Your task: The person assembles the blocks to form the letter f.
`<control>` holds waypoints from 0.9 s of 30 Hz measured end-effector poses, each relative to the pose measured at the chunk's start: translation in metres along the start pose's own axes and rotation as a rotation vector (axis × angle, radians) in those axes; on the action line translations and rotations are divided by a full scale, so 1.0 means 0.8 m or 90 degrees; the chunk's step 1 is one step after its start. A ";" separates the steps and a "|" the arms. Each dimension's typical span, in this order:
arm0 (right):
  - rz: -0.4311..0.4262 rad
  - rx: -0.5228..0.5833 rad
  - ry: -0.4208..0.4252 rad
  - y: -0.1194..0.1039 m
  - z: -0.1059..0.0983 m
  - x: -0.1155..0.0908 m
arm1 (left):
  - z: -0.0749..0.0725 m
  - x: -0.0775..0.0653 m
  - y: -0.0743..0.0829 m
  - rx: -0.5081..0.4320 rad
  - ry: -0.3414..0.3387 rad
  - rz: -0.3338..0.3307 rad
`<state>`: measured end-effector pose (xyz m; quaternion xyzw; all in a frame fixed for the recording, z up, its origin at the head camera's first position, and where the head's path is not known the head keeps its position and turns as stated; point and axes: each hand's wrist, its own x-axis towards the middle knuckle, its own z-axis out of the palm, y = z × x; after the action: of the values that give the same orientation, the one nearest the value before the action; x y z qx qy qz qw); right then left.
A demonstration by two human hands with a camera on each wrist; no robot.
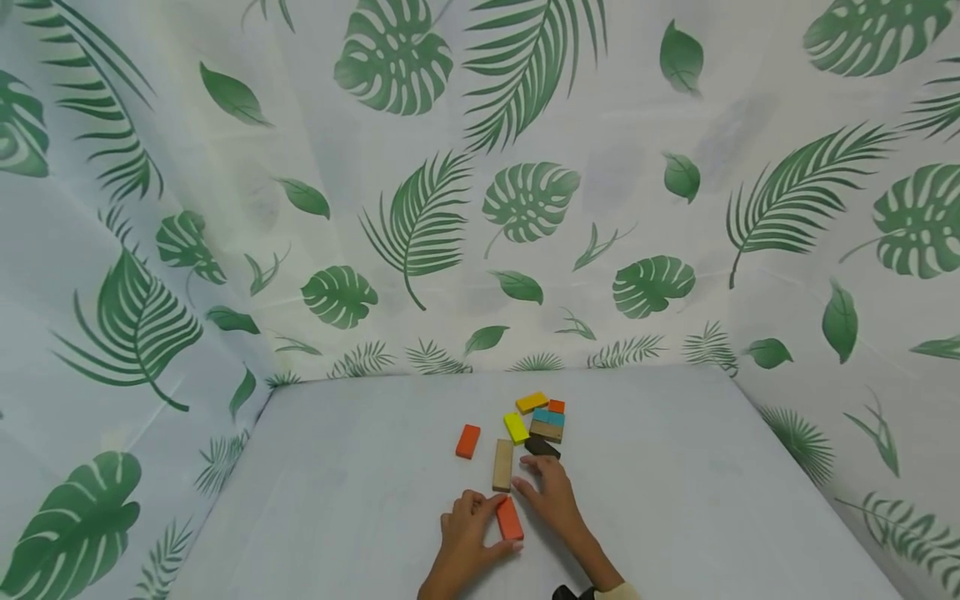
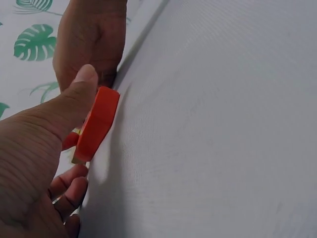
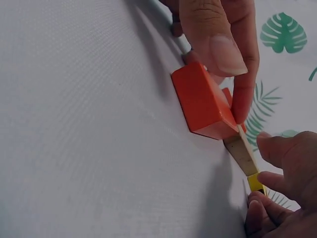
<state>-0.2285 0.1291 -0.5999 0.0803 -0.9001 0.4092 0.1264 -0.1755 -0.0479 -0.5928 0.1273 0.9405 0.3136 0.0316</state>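
An orange-red block (image 1: 510,518) lies on the white table near the front. My left hand (image 1: 467,537) holds it by its two ends, thumb at the near end and index finger at the far end. Just beyond it is a plain wooden block (image 1: 503,465), lengthwise away from me. My right hand (image 1: 557,500) hovers to the right of the wooden block, fingers loosely bent with nothing between them. Its thumb is close to the wooden block's near end; whether they touch I cannot tell. A dark block (image 1: 542,447) lies just past its fingertips.
Farther back sit a yellow block (image 1: 516,428), an amber block (image 1: 532,402), a small orange block (image 1: 557,406), blue blocks (image 1: 549,417) and a brown wooden block (image 1: 546,431). Another orange-red block (image 1: 468,442) lies apart at left. Leaf-patterned cloth (image 1: 525,275) surrounds the table.
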 end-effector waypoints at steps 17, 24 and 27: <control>-0.064 0.003 -0.042 0.008 0.006 0.011 | -0.007 0.000 -0.012 -0.043 -0.036 0.022; -0.051 -0.009 -0.057 0.010 0.006 0.018 | -0.004 0.000 -0.014 -0.076 -0.021 0.006; -0.048 -0.024 -0.070 0.010 0.005 0.019 | -0.001 -0.001 -0.015 -0.088 -0.026 -0.001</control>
<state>-0.2458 0.1309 -0.6035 0.1339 -0.9096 0.3819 0.0937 -0.1775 -0.0582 -0.5993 0.1303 0.9159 0.3750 0.0594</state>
